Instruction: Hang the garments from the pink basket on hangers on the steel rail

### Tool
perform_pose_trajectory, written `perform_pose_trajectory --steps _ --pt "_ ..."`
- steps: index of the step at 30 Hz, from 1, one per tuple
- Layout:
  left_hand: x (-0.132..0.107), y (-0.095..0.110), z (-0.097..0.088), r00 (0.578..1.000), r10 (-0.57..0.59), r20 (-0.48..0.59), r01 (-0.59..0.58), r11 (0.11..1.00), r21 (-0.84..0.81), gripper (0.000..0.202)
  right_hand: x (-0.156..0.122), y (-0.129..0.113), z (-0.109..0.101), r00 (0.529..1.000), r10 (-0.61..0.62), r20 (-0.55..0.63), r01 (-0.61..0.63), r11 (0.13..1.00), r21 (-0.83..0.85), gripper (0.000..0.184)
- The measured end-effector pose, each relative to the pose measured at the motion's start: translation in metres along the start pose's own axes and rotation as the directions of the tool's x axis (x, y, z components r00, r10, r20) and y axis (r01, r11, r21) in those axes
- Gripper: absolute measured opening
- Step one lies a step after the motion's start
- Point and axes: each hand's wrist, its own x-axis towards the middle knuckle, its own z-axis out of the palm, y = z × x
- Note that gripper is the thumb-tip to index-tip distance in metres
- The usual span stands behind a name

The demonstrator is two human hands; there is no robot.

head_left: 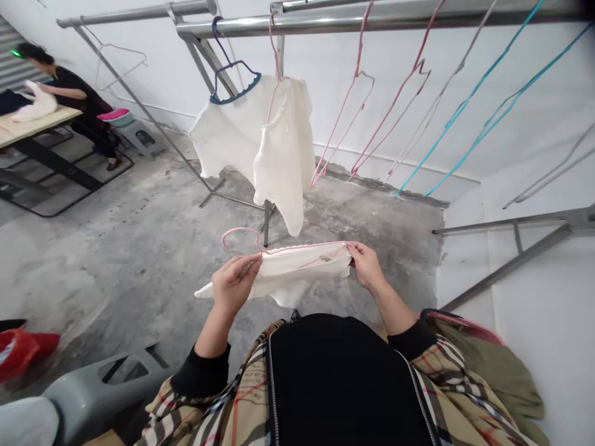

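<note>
I hold a small cream garment (297, 272) on a pink wire hanger (242, 235) in front of my chest. My left hand (235, 286) pinches the garment's left shoulder, fingers closed on cloth and hanger. My right hand (365, 265) grips its right shoulder the same way. The hanger's hook points left, lying roughly level. Ahead, two cream garments (260, 139) hang from a steel rail (372, 21), one on a dark blue hanger (232, 77), one on a pink hanger.
Several bare wire hangers, pink (357, 118), grey and turquoise (483, 105), hang along the rail to the right. A second rail frame (515, 248) stands at right. A person (69, 93) works at a table (32, 124) at far left. A grey stool (106, 384) lies at lower left.
</note>
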Motion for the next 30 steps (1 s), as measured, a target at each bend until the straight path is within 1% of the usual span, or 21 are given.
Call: perform_pose_trajectory --steps 5,6,7,8,9,10,11,12,13,14,15,16,17,18,20,22,24,27,30 --pt "-0.011 -0.01 0.011 0.995 0.079 0.065 -0.083 0.995 0.06 0.013 -0.005 -0.022 -0.005 0.989 -0.124 -0.077 0.118 0.99 -0.083 0.044" --pt "-0.013 -0.01 0.014 0.994 0.085 0.069 -0.089 0.995 0.056 0.012 -0.009 -0.028 -0.005 0.988 -0.143 -0.056 0.136 0.985 -0.109 0.042" --pt "-0.014 -0.009 0.016 0.994 0.084 0.071 -0.086 0.996 0.035 0.012 -0.014 -0.034 -0.006 0.986 -0.164 0.012 0.164 0.974 -0.154 0.04" --pt "-0.015 -0.008 0.019 0.995 0.073 0.071 -0.073 0.997 -0.001 0.012 -0.02 -0.041 -0.007 0.974 -0.188 0.126 0.212 0.954 -0.213 0.037" --pt "-0.015 -0.007 0.02 0.996 0.052 0.071 -0.049 0.998 -0.044 0.012 -0.026 -0.049 -0.01 0.94 -0.217 0.262 0.287 0.919 -0.271 0.034" --pt "-0.014 -0.006 0.021 0.997 0.022 0.076 -0.016 0.996 -0.086 0.013 -0.031 -0.056 -0.013 0.888 -0.254 0.384 0.386 0.865 -0.321 0.033" --pt "-0.013 -0.005 0.022 0.997 -0.012 0.082 0.022 0.992 -0.124 0.014 -0.034 -0.063 -0.016 0.83 -0.305 0.466 0.494 0.789 -0.364 0.034" --pt "-0.012 -0.004 0.022 0.995 -0.047 0.09 0.06 0.986 -0.154 0.016 -0.036 -0.069 -0.021 0.782 -0.37 0.503 0.592 0.694 -0.41 0.036" --pt "-0.011 -0.005 0.022 0.992 -0.078 0.099 0.095 0.979 -0.181 0.017 -0.035 -0.074 -0.026 0.747 -0.435 0.503 0.659 0.59 -0.467 0.04" --pt "-0.01 -0.005 0.021 0.989 -0.103 0.108 0.124 0.97 -0.208 0.019 -0.033 -0.077 -0.03 0.718 -0.477 0.507 0.696 0.481 -0.532 0.044" --pt "-0.008 -0.006 0.02 0.985 -0.122 0.119 0.148 0.959 -0.24 0.019 -0.031 -0.078 -0.034 0.696 -0.482 0.532 0.713 0.378 -0.59 0.048" --pt "-0.006 -0.007 0.02 0.982 -0.136 0.129 0.167 0.947 -0.275 0.019 -0.027 -0.079 -0.038 0.684 -0.449 0.576 0.721 0.295 -0.627 0.049" --pt "-0.004 -0.007 0.019 0.979 -0.148 0.143 0.186 0.933 -0.307 0.018 -0.025 -0.078 -0.04 0.676 -0.39 0.625 0.73 0.24 -0.64 0.046" --pt "-0.002 -0.007 0.019 0.975 -0.158 0.158 0.203 0.92 -0.334 0.018 -0.023 -0.078 -0.041 0.667 -0.326 0.67 0.742 0.213 -0.635 0.042" --pt "0.001 -0.005 0.02 0.967 -0.172 0.187 0.232 0.9 -0.369 0.019 -0.023 -0.078 -0.04 0.634 -0.249 0.732 0.773 0.211 -0.598 0.041" --pt "0.005 -0.002 0.022 0.961 -0.181 0.209 0.25 0.892 -0.376 0.021 -0.03 -0.082 -0.036 0.601 -0.243 0.761 0.798 0.229 -0.557 0.044" --pt "0.009 0.0 0.023 0.958 -0.17 0.229 0.248 0.895 -0.372 0.022 -0.04 -0.091 -0.031 0.588 -0.253 0.768 0.806 0.265 -0.529 0.042" --pt "0.013 -0.003 0.022 0.955 -0.113 0.276 0.214 0.903 -0.372 0.022 -0.054 -0.109 -0.031 0.617 -0.237 0.751 0.774 0.357 -0.523 0.039" --pt "0.017 -0.019 0.018 0.932 -0.058 0.359 0.189 0.92 -0.343 0.028 -0.065 -0.128 -0.041 0.672 -0.211 0.71 0.708 0.464 -0.533 0.039"
